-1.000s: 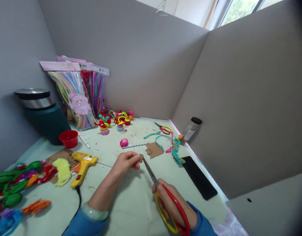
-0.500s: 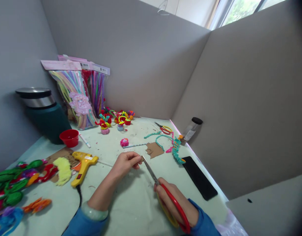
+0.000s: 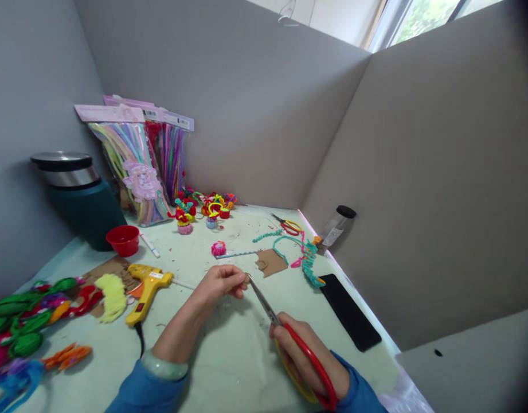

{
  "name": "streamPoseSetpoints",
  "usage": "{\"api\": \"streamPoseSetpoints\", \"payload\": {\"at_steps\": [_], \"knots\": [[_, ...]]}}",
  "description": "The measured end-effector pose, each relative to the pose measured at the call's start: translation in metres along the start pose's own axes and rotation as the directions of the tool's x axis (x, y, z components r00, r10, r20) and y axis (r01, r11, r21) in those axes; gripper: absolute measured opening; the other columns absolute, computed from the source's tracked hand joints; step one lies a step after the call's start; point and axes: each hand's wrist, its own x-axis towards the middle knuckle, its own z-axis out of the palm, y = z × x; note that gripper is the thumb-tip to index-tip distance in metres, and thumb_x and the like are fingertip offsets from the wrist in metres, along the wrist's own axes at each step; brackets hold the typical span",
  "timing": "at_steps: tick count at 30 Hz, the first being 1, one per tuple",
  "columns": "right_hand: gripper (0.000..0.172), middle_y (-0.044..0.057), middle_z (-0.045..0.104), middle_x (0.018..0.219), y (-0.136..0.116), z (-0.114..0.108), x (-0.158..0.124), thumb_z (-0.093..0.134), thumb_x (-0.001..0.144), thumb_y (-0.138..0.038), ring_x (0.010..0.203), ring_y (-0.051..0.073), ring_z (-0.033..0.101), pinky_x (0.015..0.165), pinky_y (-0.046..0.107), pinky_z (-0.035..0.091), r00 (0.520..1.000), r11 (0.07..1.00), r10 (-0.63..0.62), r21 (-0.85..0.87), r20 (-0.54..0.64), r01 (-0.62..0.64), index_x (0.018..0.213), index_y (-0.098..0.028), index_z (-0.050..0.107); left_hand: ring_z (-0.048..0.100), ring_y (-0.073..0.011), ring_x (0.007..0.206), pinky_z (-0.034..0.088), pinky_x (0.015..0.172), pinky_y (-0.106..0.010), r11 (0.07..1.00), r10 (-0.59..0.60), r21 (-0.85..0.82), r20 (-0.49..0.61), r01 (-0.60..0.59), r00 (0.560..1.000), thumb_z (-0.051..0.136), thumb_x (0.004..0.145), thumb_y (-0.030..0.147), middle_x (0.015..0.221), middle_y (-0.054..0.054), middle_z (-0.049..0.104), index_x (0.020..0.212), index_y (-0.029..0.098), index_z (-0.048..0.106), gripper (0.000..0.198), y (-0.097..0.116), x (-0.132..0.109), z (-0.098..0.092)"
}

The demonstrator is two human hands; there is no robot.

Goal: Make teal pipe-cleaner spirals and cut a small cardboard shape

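Observation:
My left hand [image 3: 219, 284] pinches a small brown cardboard piece [image 3: 247, 278] between thumb and fingertips, just above the pale green table [image 3: 229, 355]. My right hand [image 3: 304, 358] grips the red and yellow handles of a pair of scissors [image 3: 285, 332]. The scissor blades [image 3: 259, 295] point up and left, and their tips meet the cardboard piece at my left fingertips. Both sleeves are blue, and a pale bangle sits on my left wrist.
A yellow glue gun [image 3: 147, 287] lies left of my hands. A brown cardboard scrap [image 3: 270, 262], teal pipe cleaners [image 3: 306, 264], a black phone [image 3: 349, 318] and second scissors [image 3: 287, 225] lie to the right. Pipe-cleaner packs [image 3: 139, 160], a red cup [image 3: 123, 240] and a dark flask [image 3: 81, 198] stand behind.
The scissors and both hands stay nearly in place; the blade tips have closed in slightly on the small piece. The view has shifted a little.

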Motion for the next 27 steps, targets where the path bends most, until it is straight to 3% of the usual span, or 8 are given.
{"api": "streamPoseSetpoints", "payload": {"at_steps": [9,17,23,27], "knots": [[0.033,-0.004,0.038,0.056,0.005,0.005,0.002,0.038,0.090,-0.044,0.049,0.011,0.032,0.045,0.027,0.029,1.000,0.999,0.005,-0.031,-0.026,-0.005,0.068,-0.020,0.041,0.057,-0.0113,0.051,0.046,0.056,-0.024,0.999,0.026,0.042,0.027,-0.027,0.999,0.070,0.066,0.040,0.066,-0.005,0.064,0.070,0.011,0.065,0.030,0.003,-0.001,-0.003],[0.032,-0.005,0.036,0.055,0.001,0.014,0.006,0.035,0.091,-0.045,0.048,0.009,0.032,0.044,0.023,0.027,0.997,1.000,-0.003,0.029,-0.072,0.005,0.073,-0.019,0.044,0.056,-0.0083,0.051,0.051,0.062,-0.027,0.956,-0.044,-0.293,-0.059,0.025,0.997,0.077,0.060,0.032,0.070,-0.005,0.065,0.076,0.010,0.067,0.029,-0.002,0.002,0.010],[0.029,-0.006,0.039,0.057,0.006,0.017,0.009,0.039,0.090,-0.041,0.051,0.008,0.033,0.049,0.022,0.029,0.997,0.997,0.016,-0.076,-0.070,-0.021,0.072,-0.018,0.041,0.055,-0.0078,0.050,0.051,0.058,-0.026,0.963,-0.023,-0.270,-0.108,-0.007,0.994,0.074,0.064,0.034,0.069,-0.004,0.064,0.075,0.010,0.066,0.027,-0.004,0.003,0.007],[0.031,-0.005,0.041,0.056,0.006,0.015,0.004,0.041,0.089,-0.044,0.050,0.008,0.035,0.048,0.021,0.030,0.998,0.999,0.013,-0.029,-0.058,-0.014,0.072,-0.018,0.046,0.054,-0.0077,0.049,0.050,0.058,-0.026,0.973,-0.006,-0.228,-0.119,-0.022,0.993,0.073,0.064,0.036,0.069,-0.004,0.063,0.074,0.010,0.065,0.029,-0.002,0.003,0.004]]}}
